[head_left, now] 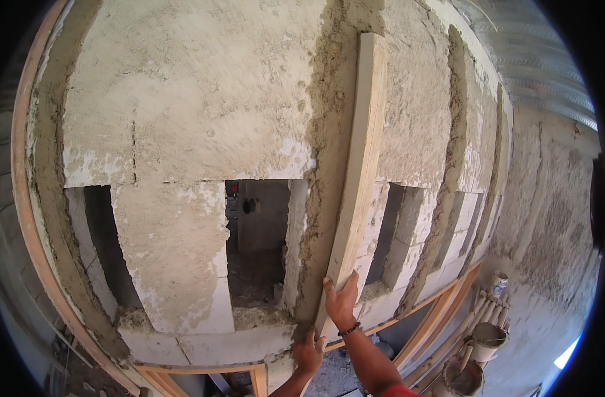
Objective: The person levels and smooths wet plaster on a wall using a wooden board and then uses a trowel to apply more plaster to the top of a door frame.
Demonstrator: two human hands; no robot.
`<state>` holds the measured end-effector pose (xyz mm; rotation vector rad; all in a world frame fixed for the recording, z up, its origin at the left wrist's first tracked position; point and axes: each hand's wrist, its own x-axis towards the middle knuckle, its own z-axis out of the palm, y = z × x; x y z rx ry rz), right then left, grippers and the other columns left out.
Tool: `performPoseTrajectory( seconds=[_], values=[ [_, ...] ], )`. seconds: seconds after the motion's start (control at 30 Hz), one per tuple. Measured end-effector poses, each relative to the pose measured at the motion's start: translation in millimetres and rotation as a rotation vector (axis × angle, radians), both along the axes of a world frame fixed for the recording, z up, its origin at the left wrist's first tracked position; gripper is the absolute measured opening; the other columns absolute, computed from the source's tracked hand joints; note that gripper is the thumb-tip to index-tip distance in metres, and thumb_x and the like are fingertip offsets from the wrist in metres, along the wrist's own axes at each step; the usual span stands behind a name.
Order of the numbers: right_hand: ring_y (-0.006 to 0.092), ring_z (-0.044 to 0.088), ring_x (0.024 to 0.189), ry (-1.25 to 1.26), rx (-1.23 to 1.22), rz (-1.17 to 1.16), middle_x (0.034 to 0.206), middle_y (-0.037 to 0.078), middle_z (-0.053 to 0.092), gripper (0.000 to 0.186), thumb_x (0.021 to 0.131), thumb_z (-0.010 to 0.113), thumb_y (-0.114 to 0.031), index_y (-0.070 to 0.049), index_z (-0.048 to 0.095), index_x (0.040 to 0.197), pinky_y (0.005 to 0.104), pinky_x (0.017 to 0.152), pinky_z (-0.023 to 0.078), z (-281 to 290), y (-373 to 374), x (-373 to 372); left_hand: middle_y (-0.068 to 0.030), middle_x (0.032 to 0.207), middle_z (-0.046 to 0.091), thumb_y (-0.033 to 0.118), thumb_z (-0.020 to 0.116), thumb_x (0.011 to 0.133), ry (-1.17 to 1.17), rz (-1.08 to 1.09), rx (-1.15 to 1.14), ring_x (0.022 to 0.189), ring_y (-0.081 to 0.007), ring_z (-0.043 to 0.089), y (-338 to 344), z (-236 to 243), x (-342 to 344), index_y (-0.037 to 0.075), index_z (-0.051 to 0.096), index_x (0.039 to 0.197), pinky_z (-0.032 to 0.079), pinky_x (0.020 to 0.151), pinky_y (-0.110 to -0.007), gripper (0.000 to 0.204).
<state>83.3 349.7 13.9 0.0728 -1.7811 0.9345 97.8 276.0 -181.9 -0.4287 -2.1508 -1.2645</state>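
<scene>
1. Head view: both hands are on a long wooden straightedge board [361,175], which stands steeply against the block wall [203,119], its top leaning slightly rightward and reaching well above the hands.
2. The right hand [342,303], the higher of the two, grasps the board's lower part, thumb toward the left edge and fingers toward the right. A dark beaded bracelet [349,329] circles that wrist, with a red sleeve [398,391] farther down the arm.
3. The left hand [308,356] grasps the board near its bottom end, just below and left of the right hand; how far its fingers wrap behind cannot be told.
4. Directly above the left hand, a vertical mortar band [330,132] runs up the wall along the board's left side.
5. Up and left of the hands is a rectangular opening [256,245] with a dim room behind; a narrower opening [386,231] lies above and right of the right hand.
6. Low to the left of the left hand stands a timber frame [200,368].
7. Right of the right forearm, well apart, are two mortar-smeared buckets [490,335] beside stacked poles [478,317].
</scene>
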Motion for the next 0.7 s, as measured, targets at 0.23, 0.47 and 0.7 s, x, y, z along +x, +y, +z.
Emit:
performPoseTrajectory(
  seconds=[0.23, 0.47, 0.7],
  values=[
    [0.0481, 0.06, 0.097, 0.012, -0.003, 0.02, 0.104, 0.032, 0.06, 0.056, 0.088, 0.072, -0.022, 0.011, 0.046, 0.124, 0.0506, 0.086, 0.047, 63.7, 5.5, -6.0, -0.0224, 0.074, 0.068, 0.035, 0.073, 0.088, 0.094, 0.02, -0.095, 0.069, -0.0436, 0.067, -3.0, 64.9, 2.9, 0.001, 0.067, 0.116, 0.05, 0.061, -0.053, 0.045],
    [0.0483, 0.062, 0.096, 0.133, 0.1, 0.02, 0.102, 0.032, 0.062, 0.049, 0.09, 0.071, -0.02, 0.009, 0.046, 0.121, 0.0503, 0.084, 0.048, 136.7, 16.9, -14.9, -0.0205, 0.082, 0.07, 0.032, 0.073, 0.089, 0.197, -0.046, -0.024, 0.073, -0.0395, 0.068, 7.7, 129.3, -13.4, 0.001, 0.065, 0.122, 0.051, 0.068, -0.049, 0.047],
    [0.0489, 0.061, 0.099, 0.098, 0.105, -0.004, 0.106, 0.034, 0.061, 0.05, 0.09, 0.069, -0.018, 0.01, 0.044, 0.122, 0.05, 0.086, 0.048, 106.6, 8.0, -5.3, -0.0221, 0.081, 0.07, 0.032, 0.078, 0.084, 0.228, -0.062, 0.047, 0.072, -0.0419, 0.067, 4.0, 98.7, -13.7, 0.001, 0.069, 0.118, 0.052, 0.069, -0.049, 0.047]
  ],
)
